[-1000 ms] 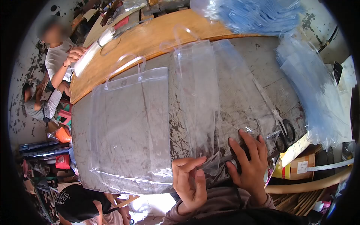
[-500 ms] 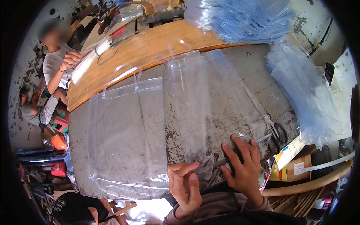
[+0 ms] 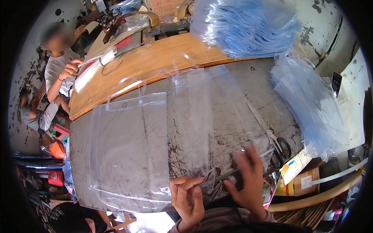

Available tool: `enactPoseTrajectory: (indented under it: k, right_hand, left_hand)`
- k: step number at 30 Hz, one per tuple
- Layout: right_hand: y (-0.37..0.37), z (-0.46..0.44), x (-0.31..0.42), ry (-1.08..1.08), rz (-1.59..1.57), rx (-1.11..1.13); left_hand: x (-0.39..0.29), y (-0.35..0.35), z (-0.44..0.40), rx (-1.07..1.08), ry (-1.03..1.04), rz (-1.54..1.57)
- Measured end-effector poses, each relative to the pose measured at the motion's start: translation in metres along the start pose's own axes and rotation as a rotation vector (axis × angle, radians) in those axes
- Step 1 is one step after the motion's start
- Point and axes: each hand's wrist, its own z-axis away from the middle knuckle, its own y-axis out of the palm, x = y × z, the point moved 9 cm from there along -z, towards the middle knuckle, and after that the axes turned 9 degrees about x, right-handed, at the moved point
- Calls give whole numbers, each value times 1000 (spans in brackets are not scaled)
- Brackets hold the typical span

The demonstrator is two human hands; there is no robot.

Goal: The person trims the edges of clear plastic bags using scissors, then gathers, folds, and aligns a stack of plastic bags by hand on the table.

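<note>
My left hand (image 3: 187, 202) is at the table's near edge with its fingers curled and the thumb close to the index finger. Anything between them is too hard to make out. Beside it on the left lies a clear plastic bag (image 3: 130, 147) with loop handles at its far end. Clear plastic pieces (image 3: 194, 124), one with a looped handle, lie in front of both hands and overlap. My right hand (image 3: 248, 182) is over their near end, fingers apart and partly blurred, holding nothing visible. Scissors (image 3: 272, 138) with black handles lie just beyond it, blades pointing away.
A wooden board (image 3: 155, 58) runs along the table's far side, with a pile of bluish plastic (image 3: 252, 31) on it. More plastic sheets (image 3: 311, 105) hang over the right edge, above a cardboard box (image 3: 307, 180). Other people are at the left, one in a white shirt (image 3: 60, 68).
My right hand has lifted slightly off the plastic, its fingers drawing together and blurring. My left hand stays curled in about the same place. The whole view has shifted a little.
</note>
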Motion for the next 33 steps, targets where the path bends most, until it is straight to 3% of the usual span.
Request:
enactPoseTrajectory:
  k: [2, 3, 5, 6, 8, 10, 15, 17, 18, 19, 21, 22, 23, 25, 27, 28, 29, 32, 33]
  right_hand:
    - [-25, 16, -42, 311, -810, -467]
    - [-28, 15, -41, 311, -815, -463]
    - [-53, 21, -39, 244, -666, -682]
    - [-57, 21, -24, 77, -634, -789]
    - [-56, 5, 28, -655, -777, -206]
    - [-43, -1, 46, -734, -980, -2]
    - [-30, 5, 23, -521, -826, -126]
    - [-39, 10, -22, -44, -664, -408]
    - [-40, 15, -39, 86, -653, -493]
    - [-41, 22, -56, 220, -640, -577]
    - [-46, 20, -66, 246, -594, -671]
    - [-52, 25, -69, 272, -543, -763]
    - [-54, 27, -71, 278, -543, -765]
    - [-50, 15, -54, 219, -268, -475]
    - [-42, 13, -55, 240, -325, -429]
    - [-40, 10, -51, 200, -293, -388]
    - [-36, 8, -47, 162, -264, -346]
    - [-34, 11, -46, 188, -308, -367]
    - [-35, 13, -47, 221, -324, -391]
  left_hand:
    - [0, -1, 1, -15, -11, -23]
    - [-1, -1, 3, -17, -14, -29]
    - [1, 3, 3, 36, -63, -94]
    - [2, 3, 4, 40, -66, -101]
    - [-1, 3, 4, 37, -13, -157]
    - [-3, 2, 3, 13, -1, -149]
    - [-5, 3, 9, 49, 28, -314]
    - [17, 9, 22, 208, -54, -569]
    - [2, 9, 19, 111, 95, -553]
    - [-3, 6, 19, 110, 97, -558]
    - [37, -27, 34, -122, -474, 84]
    - [16, -40, 29, -202, -202, -109]
    - [11, -54, 28, -290, -84, -110]
    - [-22, -67, 24, -192, 166, -625]
    - [-20, -95, 28, -472, 90, -518]
    - [-52, -88, 10, -383, 84, -1052]
    - [-61, -94, 6, -453, 52, -1222]
    - [-80, -97, 10, -582, 132, -1215]
    - [-82, -86, 13, -572, 215, -1069]
